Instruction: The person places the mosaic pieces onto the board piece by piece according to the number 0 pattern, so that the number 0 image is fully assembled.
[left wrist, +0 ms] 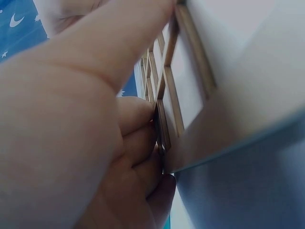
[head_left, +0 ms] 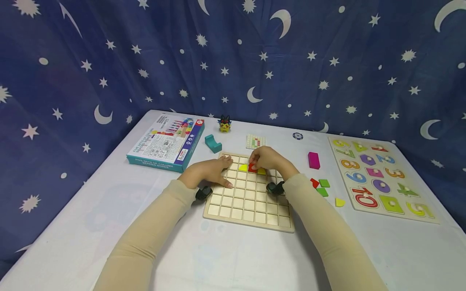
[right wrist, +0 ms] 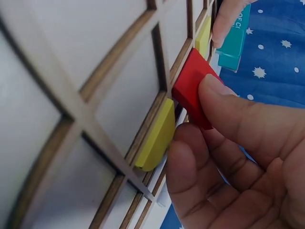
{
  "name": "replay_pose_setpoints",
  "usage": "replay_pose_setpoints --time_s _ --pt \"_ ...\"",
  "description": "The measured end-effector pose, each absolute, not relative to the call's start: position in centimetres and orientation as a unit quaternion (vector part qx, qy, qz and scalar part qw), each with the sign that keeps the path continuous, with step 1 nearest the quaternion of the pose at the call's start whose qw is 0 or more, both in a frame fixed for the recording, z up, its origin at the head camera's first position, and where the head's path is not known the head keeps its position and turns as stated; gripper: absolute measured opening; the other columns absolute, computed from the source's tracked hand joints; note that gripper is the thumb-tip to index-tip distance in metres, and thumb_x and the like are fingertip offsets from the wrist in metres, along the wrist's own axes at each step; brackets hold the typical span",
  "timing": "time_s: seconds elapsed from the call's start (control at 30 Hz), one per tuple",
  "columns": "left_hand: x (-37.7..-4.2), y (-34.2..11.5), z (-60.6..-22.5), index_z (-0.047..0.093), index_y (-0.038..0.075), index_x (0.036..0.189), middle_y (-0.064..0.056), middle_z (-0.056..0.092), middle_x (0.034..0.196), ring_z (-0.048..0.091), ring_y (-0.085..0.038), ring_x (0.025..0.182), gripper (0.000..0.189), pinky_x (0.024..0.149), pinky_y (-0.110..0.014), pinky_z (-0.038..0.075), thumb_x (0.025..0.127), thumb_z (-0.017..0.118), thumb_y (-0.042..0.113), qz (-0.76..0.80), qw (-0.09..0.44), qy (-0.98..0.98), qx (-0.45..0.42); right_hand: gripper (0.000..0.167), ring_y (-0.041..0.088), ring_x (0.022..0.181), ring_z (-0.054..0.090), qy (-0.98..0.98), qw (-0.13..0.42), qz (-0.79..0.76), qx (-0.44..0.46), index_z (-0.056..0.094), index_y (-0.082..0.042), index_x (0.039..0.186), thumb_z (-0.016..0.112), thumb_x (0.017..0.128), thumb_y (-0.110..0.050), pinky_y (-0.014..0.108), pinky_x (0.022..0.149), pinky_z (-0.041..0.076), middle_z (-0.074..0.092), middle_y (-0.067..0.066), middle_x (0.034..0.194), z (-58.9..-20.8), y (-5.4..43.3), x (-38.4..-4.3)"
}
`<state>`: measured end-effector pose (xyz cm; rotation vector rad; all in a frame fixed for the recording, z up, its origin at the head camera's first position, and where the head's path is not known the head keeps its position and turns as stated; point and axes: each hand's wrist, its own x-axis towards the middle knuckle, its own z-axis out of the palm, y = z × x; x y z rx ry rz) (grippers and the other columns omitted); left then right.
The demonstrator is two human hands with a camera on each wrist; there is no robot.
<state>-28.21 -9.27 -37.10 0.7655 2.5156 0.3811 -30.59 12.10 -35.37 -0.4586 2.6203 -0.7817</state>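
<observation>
A wooden grid board (head_left: 236, 213) lies on the white table. My left hand (head_left: 212, 170) rests on its left edge, fingers and thumb spread out; the left wrist view shows that hand (left wrist: 62, 119) close up against the board's side. With thumb and fingers, my right hand (head_left: 268, 157) pinches a red tile (right wrist: 190, 76), held tilted at a square near the board's far side. A yellow tile (head_left: 242, 167) with a rounded edge sits to its left, and another yellow tile (right wrist: 159, 138) to its right. Behind the board lies a small pattern card (head_left: 256, 141).
Right of the board lie green tiles (head_left: 323, 191), a red piece (head_left: 314, 183), a yellow piece (head_left: 340, 202) and a magenta block (head_left: 314, 160). A number puzzle (head_left: 371, 178) lies farther right. A box (head_left: 165, 141), teal block (head_left: 212, 144), figurine (head_left: 225, 124) and round chip (head_left: 297, 136) stand behind.
</observation>
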Motion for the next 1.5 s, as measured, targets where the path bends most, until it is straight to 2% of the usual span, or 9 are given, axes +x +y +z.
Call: replay_pose_setpoints --time_s 0.27,0.47,0.7,0.83,1.2,1.5 --pt "-28.4 -9.2 -37.1 0.014 0.005 0.147 -0.01 0.005 0.155 0.001 -0.026 0.143 0.097 0.116 -0.04 0.008 0.078 0.067 0.047 0.139 0.237 0.92 0.279 0.012 0.016 0.073 0.05 0.934 0.178 -0.265 -0.159 0.068 -0.005 0.088 0.066 0.078 0.002 0.023 0.063 0.043 0.06 0.005 0.08 -35.3 12.0 -30.6" --pt "-28.3 -9.2 -36.9 0.014 0.005 0.148 -0.009 0.004 0.155 0.0 -0.025 0.143 0.097 0.116 -0.04 0.008 0.078 0.067 0.047 0.138 0.239 0.92 0.278 0.017 0.017 0.073 0.048 0.939 0.177 -0.25 -0.156 0.07 -0.006 0.093 0.063 0.079 0.002 0.024 0.062 0.042 0.061 0.006 0.082 -35.3 12.1 -30.6" --pt "-28.3 -9.1 -36.8 0.014 0.005 0.148 -0.01 0.005 0.155 0.0 -0.026 0.143 0.097 0.116 -0.041 0.008 0.078 0.067 0.047 0.136 0.237 0.921 0.279 0.02 0.018 0.08 0.052 0.94 0.179 -0.244 -0.16 0.07 -0.006 0.099 0.066 0.08 -0.002 0.026 0.07 0.046 0.063 0.006 0.089 -35.3 12.3 -30.5" --pt "-28.3 -9.1 -36.9 0.014 0.005 0.148 -0.01 0.005 0.155 0.001 -0.026 0.143 0.097 0.116 -0.041 0.008 0.079 0.067 0.047 0.132 0.236 0.921 0.28 0.02 0.019 0.081 0.053 0.937 0.177 -0.251 -0.165 0.069 -0.007 0.102 0.067 0.081 -0.006 0.028 0.071 0.046 0.061 0.007 0.09 -34.9 12.8 -30.2" --pt "-28.1 -9.1 -36.7 0.013 0.005 0.148 -0.01 0.004 0.155 0.0 -0.025 0.143 0.097 0.116 -0.04 0.008 0.078 0.067 0.046 0.138 0.24 0.919 0.28 0.01 0.018 0.074 0.048 0.932 0.193 -0.256 -0.166 0.067 -0.004 0.091 0.065 0.081 -0.005 0.025 0.063 0.042 0.054 0.003 0.076 -33.8 16.6 -29.5" --pt "-28.0 -9.2 -36.8 0.013 0.005 0.148 -0.01 0.005 0.155 0.001 -0.026 0.143 0.097 0.116 -0.041 0.008 0.078 0.067 0.046 0.138 0.241 0.92 0.278 0.011 0.018 0.074 0.05 0.934 0.197 -0.252 -0.161 0.065 -0.001 0.089 0.067 0.079 -0.006 0.027 0.068 0.043 0.057 0.003 0.077 -33.9 20.1 -29.1"
